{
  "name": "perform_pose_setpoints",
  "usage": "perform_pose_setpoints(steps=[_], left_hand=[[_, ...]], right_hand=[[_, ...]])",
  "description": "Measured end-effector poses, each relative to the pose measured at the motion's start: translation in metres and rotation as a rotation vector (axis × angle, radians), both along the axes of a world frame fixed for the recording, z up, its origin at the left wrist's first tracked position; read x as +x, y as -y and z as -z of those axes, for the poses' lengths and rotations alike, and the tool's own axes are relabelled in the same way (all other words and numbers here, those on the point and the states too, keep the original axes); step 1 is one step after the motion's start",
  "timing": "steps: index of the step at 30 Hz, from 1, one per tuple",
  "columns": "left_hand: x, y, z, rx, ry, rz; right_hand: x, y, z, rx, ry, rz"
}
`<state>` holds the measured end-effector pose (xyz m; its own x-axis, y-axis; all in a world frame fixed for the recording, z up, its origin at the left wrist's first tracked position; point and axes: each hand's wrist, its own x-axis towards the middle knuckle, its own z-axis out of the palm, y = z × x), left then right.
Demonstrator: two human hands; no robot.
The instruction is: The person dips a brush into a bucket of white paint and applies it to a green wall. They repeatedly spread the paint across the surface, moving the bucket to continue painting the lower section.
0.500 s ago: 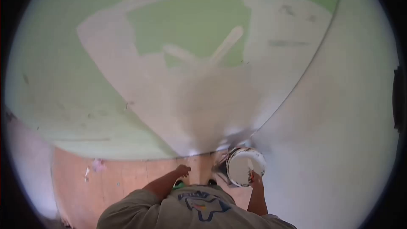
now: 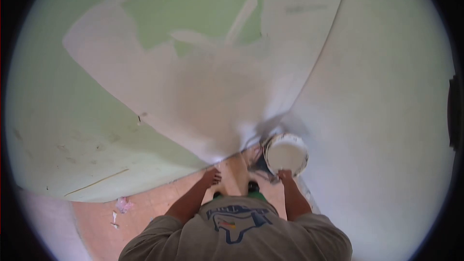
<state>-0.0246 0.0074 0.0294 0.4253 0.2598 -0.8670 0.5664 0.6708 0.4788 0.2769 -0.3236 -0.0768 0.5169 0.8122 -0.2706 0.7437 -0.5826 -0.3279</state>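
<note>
A round bucket [image 2: 286, 153] of whitish paint stands in the corner by the right wall, its rim smeared. My right hand [image 2: 285, 174] is at the bucket's near rim with its fingers closed; what it holds is too small to make out. My left hand [image 2: 211, 177] hangs in front of the painted wall, left of the bucket, empty and with its fingers apart. Ahead, the green wall [image 2: 193, 9] carries a large whitish painted area [image 2: 116, 53] with an unpainted green patch inside it and light strokes across that patch.
The right wall [image 2: 377, 106] rises close beside the bucket. On the tiled floor [image 2: 150, 200] at the lower left lie a pink scrap [image 2: 123, 205] and small white bits [image 2: 114, 220]. Something dark is beside the bucket at floor level.
The view has shifted, so the bucket appears higher and the wall's painted area further up and left. My right hand has moved from over the paint to the near rim.
</note>
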Motion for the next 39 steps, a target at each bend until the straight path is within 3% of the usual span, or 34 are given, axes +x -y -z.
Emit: perform_pose_setpoints(steps=[1, 3, 8, 10, 13, 15, 19, 21, 23, 24, 26, 30, 32, 38, 39], left_hand=[[-0.001, 0.0, -0.006, 0.007, -0.009, -0.006], [-0.01, 0.002, -0.011, 0.007, -0.028, -0.011], [-0.021, -0.005, -0.005, 0.062, -0.01, 0.055], [-0.029, -0.005, -0.004, 0.016, -0.009, 0.069], [-0.042, -0.005, -0.009, 0.0, -0.005, 0.089], [-0.051, -0.008, -0.01, -0.006, -0.004, 0.089], [-0.048, -0.016, -0.019, 0.013, 0.001, 0.083], [-0.049, -0.024, -0.024, 0.004, 0.026, 0.1], [-0.044, -0.035, -0.032, 0.032, 0.087, 0.069], [-0.043, -0.037, -0.038, 0.044, 0.138, 0.044], [-0.04, -0.044, -0.051, 0.074, 0.195, 0.046], [-0.037, -0.058, -0.086, 0.016, 0.401, 0.005], [-0.039, -0.058, -0.103, -0.025, 0.512, 0.011], [-0.054, -0.045, -0.17, 0.098, 0.578, 0.128], [-0.054, -0.042, -0.183, 0.129, 0.608, 0.13]], right_hand=[[-0.003, -0.007, 0.001, -0.121, 0.098, 0.06], [-0.035, -0.028, -0.037, 0.239, 0.077, 0.809], [-0.034, -0.045, -0.041, 0.21, -0.103, 0.832], [-0.044, -0.046, -0.05, 0.247, 0.023, 0.852], [-0.057, -0.039, -0.055, 0.144, -0.057, 0.848], [-0.063, -0.051, -0.077, 0.302, -0.048, 1.031], [-0.063, -0.047, -0.039, 0.271, 0.012, 0.968], [-0.06, -0.059, -0.048, 0.302, 0.028, 0.955], [-0.069, -0.079, -0.091, 0.55, -0.492, 1.384], [-0.074, -0.088, -0.105, 0.56, -0.487, 1.379], [-0.083, -0.104, -0.135, 0.909, -0.678, 1.293], [-0.093, -0.142, -0.218, 1.19, -0.8, 1.096], [-0.082, -0.156, -0.259, 1.218, -0.577, 0.836], [-0.059, -0.195, -0.417, 1.324, -0.115, 0.523], [-0.058, -0.199, -0.445, 1.227, 0.01, 0.499]])
